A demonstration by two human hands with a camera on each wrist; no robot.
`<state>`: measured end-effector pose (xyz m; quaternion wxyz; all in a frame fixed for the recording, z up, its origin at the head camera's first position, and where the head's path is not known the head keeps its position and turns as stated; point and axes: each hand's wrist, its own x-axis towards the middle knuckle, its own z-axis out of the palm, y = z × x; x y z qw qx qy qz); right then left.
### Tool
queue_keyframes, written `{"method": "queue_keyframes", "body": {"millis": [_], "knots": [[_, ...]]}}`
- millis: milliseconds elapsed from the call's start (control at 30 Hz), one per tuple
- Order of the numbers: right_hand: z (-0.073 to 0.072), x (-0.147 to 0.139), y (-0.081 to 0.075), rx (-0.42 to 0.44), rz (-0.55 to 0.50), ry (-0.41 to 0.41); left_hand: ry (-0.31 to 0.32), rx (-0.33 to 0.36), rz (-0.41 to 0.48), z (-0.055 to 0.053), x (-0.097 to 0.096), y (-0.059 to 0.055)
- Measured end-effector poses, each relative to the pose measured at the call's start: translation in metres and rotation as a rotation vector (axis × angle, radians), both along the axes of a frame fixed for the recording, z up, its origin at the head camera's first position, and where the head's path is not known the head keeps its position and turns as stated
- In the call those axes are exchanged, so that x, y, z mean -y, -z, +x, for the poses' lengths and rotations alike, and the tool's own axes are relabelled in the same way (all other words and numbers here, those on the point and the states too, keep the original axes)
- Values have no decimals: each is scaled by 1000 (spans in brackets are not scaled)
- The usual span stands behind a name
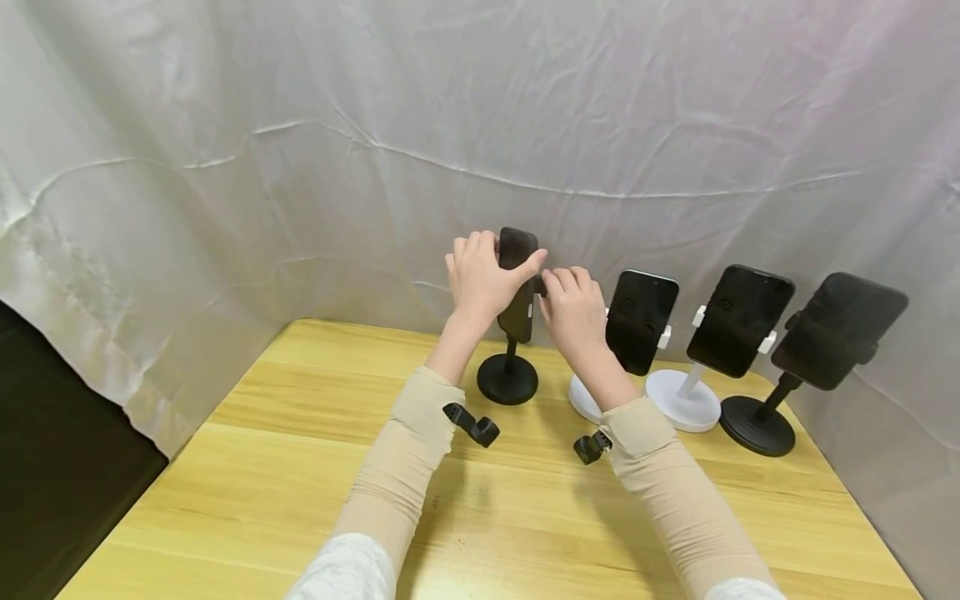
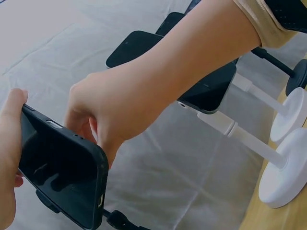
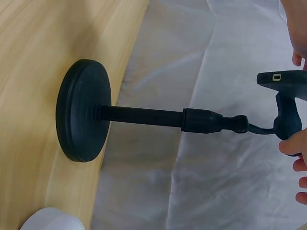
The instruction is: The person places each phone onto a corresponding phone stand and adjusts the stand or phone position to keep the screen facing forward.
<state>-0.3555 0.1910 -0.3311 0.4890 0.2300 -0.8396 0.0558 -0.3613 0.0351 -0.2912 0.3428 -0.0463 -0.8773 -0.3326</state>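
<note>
A black phone (image 1: 516, 312) stands upright at the clamp of a black phone stand (image 1: 507, 379), near the table's back edge. My left hand (image 1: 477, 279) holds the phone by its two long edges, thumb on the right side and fingers on the left. In the left wrist view the phone's dark screen (image 2: 62, 165) shows close up. My right hand (image 1: 576, 312) pinches the right arm of the stand's clamp (image 3: 286, 122), beside the phone. The right wrist view shows the stand's round base (image 3: 82, 112) flat on the table; part of the clamp is hidden behind the phone.
To the right, two white stands (image 1: 684, 400) hold black phones (image 1: 641, 321), and another black stand (image 1: 759, 425) at the far right holds a third phone (image 1: 840, 329). A pale grey curtain (image 1: 420, 192) hangs behind the wooden table (image 1: 300, 467).
</note>
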Motion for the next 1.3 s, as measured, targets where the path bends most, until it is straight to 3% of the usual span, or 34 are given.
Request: {"method": "queue_keyframes", "body": {"millis": [433, 867, 1300], "knots": [[4, 0, 2, 36, 31, 6, -8, 6, -4, -3, -3, 5], [-2, -3, 0, -90, 60, -69, -31, 35, -7, -7, -5, 2], [-6, -4, -7, -157, 148, -72, -172, 48, -90, -5, -13, -1]]}}
